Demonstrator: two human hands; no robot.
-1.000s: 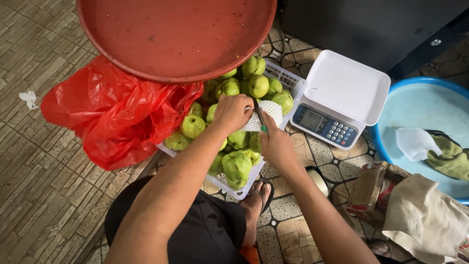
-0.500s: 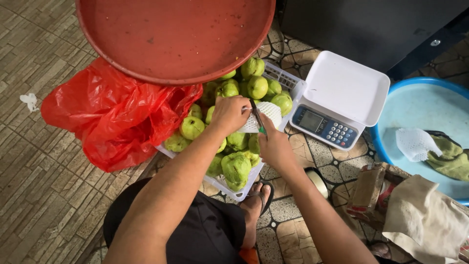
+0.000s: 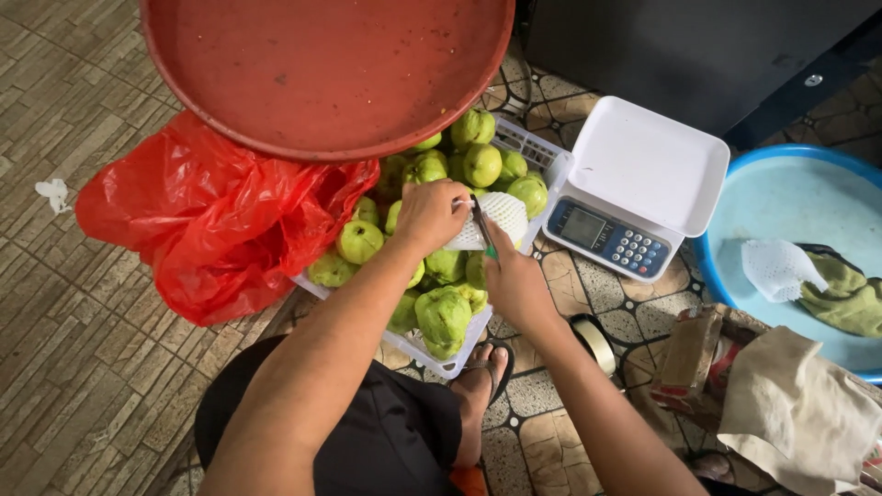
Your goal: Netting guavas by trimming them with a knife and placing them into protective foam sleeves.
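Observation:
My left hand (image 3: 430, 217) grips a fruit wrapped in a white foam net (image 3: 503, 213) above a white crate (image 3: 430, 356) full of green guavas (image 3: 443, 314). My right hand (image 3: 514, 281) is closed on a small knife (image 3: 480, 220). Its thin dark blade lies against the net, between the two hands. Both hands meet over the crate's right side.
A big red basin (image 3: 322, 64) overhangs the crate's far side, and a red plastic bag (image 3: 211, 230) lies to the left. A white scale (image 3: 643, 170), a blue tub (image 3: 781, 207) holding a foam net (image 3: 776, 269) and a green cloth (image 3: 850, 296), a tape roll (image 3: 595, 340) and a beige cloth (image 3: 799, 413) are to the right.

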